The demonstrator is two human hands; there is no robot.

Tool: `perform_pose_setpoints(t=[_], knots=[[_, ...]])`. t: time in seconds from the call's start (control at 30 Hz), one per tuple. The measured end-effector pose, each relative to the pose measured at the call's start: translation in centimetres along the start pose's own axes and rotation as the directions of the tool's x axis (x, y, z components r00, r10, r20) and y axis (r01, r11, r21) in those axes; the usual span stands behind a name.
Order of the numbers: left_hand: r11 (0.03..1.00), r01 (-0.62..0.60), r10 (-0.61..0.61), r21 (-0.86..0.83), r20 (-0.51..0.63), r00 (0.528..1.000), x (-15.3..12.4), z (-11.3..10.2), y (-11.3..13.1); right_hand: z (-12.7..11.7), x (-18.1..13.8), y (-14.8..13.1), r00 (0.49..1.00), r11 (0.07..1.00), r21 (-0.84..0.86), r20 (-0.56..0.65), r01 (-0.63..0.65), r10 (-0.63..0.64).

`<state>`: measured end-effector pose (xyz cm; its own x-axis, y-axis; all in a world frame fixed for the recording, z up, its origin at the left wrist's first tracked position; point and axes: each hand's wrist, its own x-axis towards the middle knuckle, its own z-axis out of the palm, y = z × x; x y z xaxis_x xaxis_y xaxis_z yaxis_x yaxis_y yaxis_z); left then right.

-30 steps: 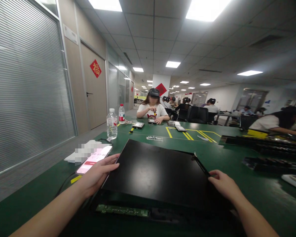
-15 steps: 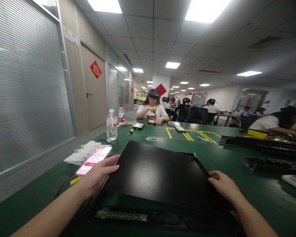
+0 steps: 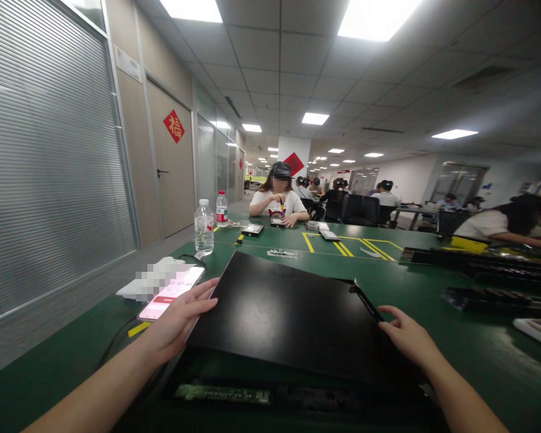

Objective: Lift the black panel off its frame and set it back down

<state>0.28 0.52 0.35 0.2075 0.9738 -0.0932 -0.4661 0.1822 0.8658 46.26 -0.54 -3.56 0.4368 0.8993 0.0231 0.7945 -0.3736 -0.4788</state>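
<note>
A flat black display panel (image 3: 270, 313) lies tilted in front of me, its left edge raised above a black frame (image 3: 367, 304). Along that left edge my left hand (image 3: 180, 316) is closed, thumb on the near face and fingers along the side. My right hand (image 3: 403, 334) is at the right rail of the frame, thumb against its edge and index finger slightly lifted; its other fingers are partly hidden. A green circuit board strip (image 3: 223, 394) shows below the panel's near edge, inside the dark frame.
Left of the panel lie a lit phone (image 3: 174, 294) and a white packet (image 3: 151, 276). Two bottles stand behind, the nearer a clear water bottle (image 3: 204, 228). Across the green table (image 3: 433, 313) a person (image 3: 279, 201) handles a hard drive. Dark parts (image 3: 491, 300) lie at right.
The panel's far left corner has risen slightly, with my left hand moving up a little. My right index finger has lifted a bit from the rail.
</note>
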Motion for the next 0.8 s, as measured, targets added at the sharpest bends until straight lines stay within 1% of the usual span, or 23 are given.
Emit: perform_pose_setpoints(t=[0.1,0.23,0.37,0.6,0.67,0.8], knots=[[1.000,-0.013,0.013,0.005,0.005,1.000,-0.2,0.3,0.1,0.0,0.1,0.1,1.000,1.000,0.004,0.009,-0.010,0.010],[1.000,-0.024,0.024,0.004,-0.019,1.000,-0.4,0.7,0.2,-0.1,0.2,-0.1,1.000,1.000,0.008,0.016,-0.015,0.015],[0.997,-0.068,0.069,0.032,-0.048,0.996,-0.6,1.0,0.2,-0.2,0.1,-0.3,1.000,0.999,0.030,0.006,-0.026,0.026],[0.992,-0.122,0.123,0.036,-0.036,0.992,-1.0,1.6,0.3,-0.1,0.4,0.0,0.999,0.977,0.214,-0.033,0.008,-0.001],[0.993,-0.110,0.112,0.045,-0.050,0.992,-1.1,1.7,0.4,-0.3,0.2,-0.1,1.000,0.960,0.280,0.000,-0.023,0.024],[0.995,-0.055,0.064,0.081,-0.108,0.992,-1.1,1.6,0.9,-0.9,-1.0,-1.0,0.982,0.887,0.436,0.170,-0.151,0.084]])
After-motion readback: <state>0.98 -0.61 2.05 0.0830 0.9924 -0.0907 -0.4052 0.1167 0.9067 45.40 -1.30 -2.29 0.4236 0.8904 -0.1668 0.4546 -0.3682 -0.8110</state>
